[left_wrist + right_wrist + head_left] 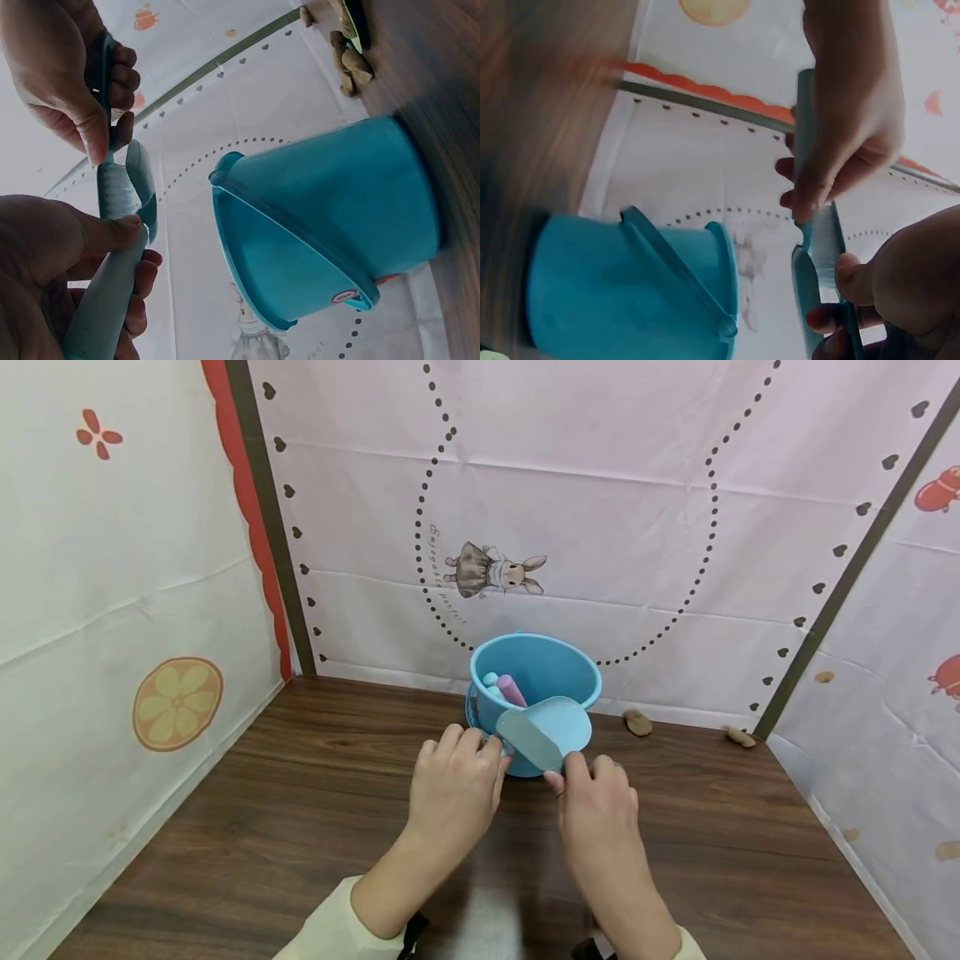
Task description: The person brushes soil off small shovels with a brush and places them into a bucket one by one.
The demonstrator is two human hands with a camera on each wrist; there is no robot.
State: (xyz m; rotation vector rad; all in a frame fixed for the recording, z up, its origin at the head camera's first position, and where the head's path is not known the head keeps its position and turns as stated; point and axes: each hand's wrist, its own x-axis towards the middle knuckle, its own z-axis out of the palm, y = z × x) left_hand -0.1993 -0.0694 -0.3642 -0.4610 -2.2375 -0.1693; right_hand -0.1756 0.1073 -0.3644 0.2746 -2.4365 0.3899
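In the head view, my left hand [456,777] grips the pale blue handle [109,300] of a tool whose broad oval head [572,725] points right. My right hand [600,810] holds a grey-green brush [531,742] by its handle, and its long head crosses in front of the oval. In the left wrist view, clear bristles [118,191] face the oval head; whether they touch it I cannot tell. Both tools are held before the blue bucket [555,667]. Inside it lie a pink rod [512,689] and pale blue rounded ends [491,680].
Brown lumps [637,722] lie on the dark wooden table [337,793] right of the bucket, with another lump [740,737] near the back right corner. Printed cloth walls [585,527] enclose the table at the back and sides. The bucket's handle [292,232] hangs down against its side.
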